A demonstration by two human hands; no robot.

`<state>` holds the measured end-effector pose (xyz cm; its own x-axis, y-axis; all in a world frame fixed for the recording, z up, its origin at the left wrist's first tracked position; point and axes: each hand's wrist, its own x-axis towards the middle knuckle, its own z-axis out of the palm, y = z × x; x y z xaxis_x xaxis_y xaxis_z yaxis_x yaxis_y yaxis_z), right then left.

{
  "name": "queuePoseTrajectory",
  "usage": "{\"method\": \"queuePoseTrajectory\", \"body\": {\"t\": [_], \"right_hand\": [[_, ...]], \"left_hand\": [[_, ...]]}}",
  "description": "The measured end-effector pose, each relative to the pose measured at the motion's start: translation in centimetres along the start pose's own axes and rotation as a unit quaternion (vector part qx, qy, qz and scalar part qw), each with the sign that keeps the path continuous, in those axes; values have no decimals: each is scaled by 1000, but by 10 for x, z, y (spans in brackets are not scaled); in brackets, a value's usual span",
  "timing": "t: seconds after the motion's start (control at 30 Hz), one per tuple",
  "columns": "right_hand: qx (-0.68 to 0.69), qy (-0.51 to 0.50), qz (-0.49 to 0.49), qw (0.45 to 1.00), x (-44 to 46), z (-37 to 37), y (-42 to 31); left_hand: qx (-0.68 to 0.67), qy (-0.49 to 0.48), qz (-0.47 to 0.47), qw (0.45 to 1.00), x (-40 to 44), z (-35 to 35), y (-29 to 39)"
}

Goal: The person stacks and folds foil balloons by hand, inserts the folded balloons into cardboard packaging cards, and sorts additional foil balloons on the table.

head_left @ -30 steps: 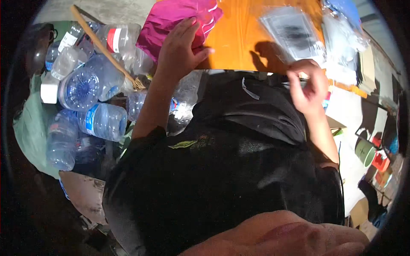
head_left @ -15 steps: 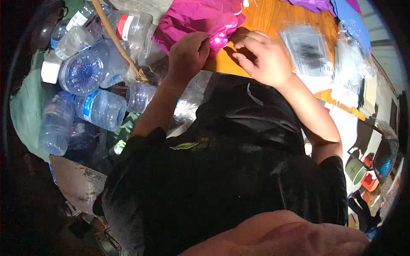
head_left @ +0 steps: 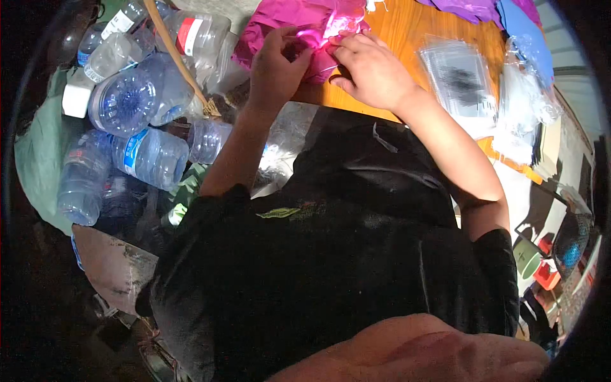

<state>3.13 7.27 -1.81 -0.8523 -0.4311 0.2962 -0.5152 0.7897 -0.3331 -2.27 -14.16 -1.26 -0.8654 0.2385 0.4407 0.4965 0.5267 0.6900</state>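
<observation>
A shiny magenta cloth (head_left: pixel 261 22) lies bunched at the table's near left edge, its brightly lit folds between my two hands. My left hand (head_left: pixel 275 73) is on its left part, fingers curled and closed on the fabric, with some fingertips hidden in the folds. From the right, my right hand (head_left: pixel 375 73) rests its outstretched fingertips on the cloth. Its thumb stands apart, over the wooden table (head_left: pixel 398 25).
Several clear plastic bottles (head_left: pixel 153 156) and a wooden stick (head_left: pixel 172 48) crowd the left side. On the right lie a stack of clear plastic sleeves (head_left: pixel 455 73) and a clear bag (head_left: pixel 522 95). Purple cloth (head_left: pixel 461 9) and blue cloth (head_left: pixel 525 32) are at the far right.
My right hand has moved left onto the magenta cloth. My left hand has shifted slightly up, and the cloth's folds have changed shape.
</observation>
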Motion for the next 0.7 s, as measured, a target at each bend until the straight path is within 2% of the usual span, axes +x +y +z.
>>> {"method": "queuePoseTrajectory", "body": {"t": [0.07, 0.13, 0.17, 0.23, 0.27, 0.33, 0.4, 0.47, 0.5, 0.53, 0.57, 0.6, 0.7], "right_hand": [[-4, -21, 15, 1000, 0, -2, -4], [-17, -27, 21, 999, -1, -2, -4], [-18, -27, 21, 999, -2, -1, -4], [-19, 3, 12, 1000, -6, 3, -3], [-20, 3, 12, 1000, -7, 4, -4], [-31, 25, 8, 999, -9, 5, -5], [-35, 27, 9, 999, -9, 5, -7], [-38, 30, 11, 999, -8, 3, -7], [-36, 16, 16, 999, -7, 1, -7], [-34, 2, 20, 999, -7, 0, -7], [-33, 3, 19, 999, -6, -1, -7], [-33, 0, 23, 999, -6, -2, -7], [-33, 12, 19, 999, -8, 4, -5]], "left_hand": [[29, -9, 23, 999, -1, -3, -2], [72, -86, -26, 993, -4, -5, -19], [72, -86, -27, 993, -2, -8, -23], [44, 11, -67, 997, 5, -17, -32], [44, 11, -66, 997, 12, -27, -36], [58, 101, -157, 981, 32, -52, -37], [30, 137, -173, 975, 51, -72, -28], [-22, 149, -185, 971, 65, -85, -65], [-176, 126, -185, 959, 71, -89, -70], [-326, 100, -180, 923, 73, -91, -76], [-169, 85, -169, 967, 74, -91, -76], [-168, 87, -169, 967, 71, -86, -63], [-80, -42, -127, 988, 43, -43, -15]]}}
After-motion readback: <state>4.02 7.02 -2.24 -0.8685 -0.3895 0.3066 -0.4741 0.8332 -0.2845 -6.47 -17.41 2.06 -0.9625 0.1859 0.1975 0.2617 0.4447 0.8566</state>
